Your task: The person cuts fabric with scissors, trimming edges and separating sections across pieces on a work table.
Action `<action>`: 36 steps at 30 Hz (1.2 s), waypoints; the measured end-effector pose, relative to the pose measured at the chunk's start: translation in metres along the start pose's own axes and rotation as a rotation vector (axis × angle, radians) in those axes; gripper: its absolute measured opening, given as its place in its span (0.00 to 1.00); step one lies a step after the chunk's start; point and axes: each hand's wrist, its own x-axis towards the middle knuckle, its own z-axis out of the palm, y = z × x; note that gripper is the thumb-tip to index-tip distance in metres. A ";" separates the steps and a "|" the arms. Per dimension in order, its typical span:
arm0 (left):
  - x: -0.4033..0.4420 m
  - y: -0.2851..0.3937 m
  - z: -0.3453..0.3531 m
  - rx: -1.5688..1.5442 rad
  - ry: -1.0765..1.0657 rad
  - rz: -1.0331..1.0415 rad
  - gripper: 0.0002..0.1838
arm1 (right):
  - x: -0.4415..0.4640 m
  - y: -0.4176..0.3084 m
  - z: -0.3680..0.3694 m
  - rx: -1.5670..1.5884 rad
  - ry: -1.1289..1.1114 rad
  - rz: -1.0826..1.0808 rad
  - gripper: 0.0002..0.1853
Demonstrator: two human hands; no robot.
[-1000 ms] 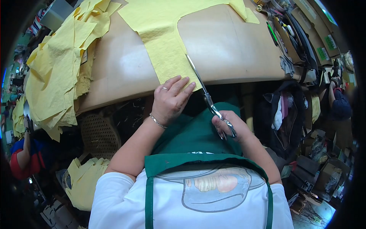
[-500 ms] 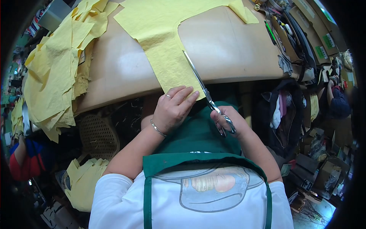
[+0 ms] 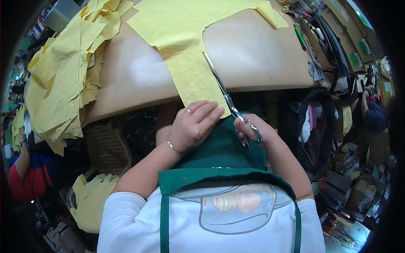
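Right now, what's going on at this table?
A person is working on a yellow sheet with scissors. Their left hand presses on the sheet's near end, which hangs past the edge of the table. The right hand holds the scissors along the sheet's side. More yellow pieces lie piled to the left.

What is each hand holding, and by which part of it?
The right hand holds the scissors by the handle loops. The left hand holds the yellow sheet at its near end.
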 end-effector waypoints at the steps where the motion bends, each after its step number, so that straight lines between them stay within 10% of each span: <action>1: -0.002 0.002 0.000 -0.012 -0.006 0.018 0.19 | 0.003 -0.003 0.000 0.020 -0.008 0.004 0.35; 36: 0.006 0.034 -0.024 -0.252 0.115 0.074 0.16 | 0.016 0.003 -0.011 0.074 -0.070 -0.075 0.36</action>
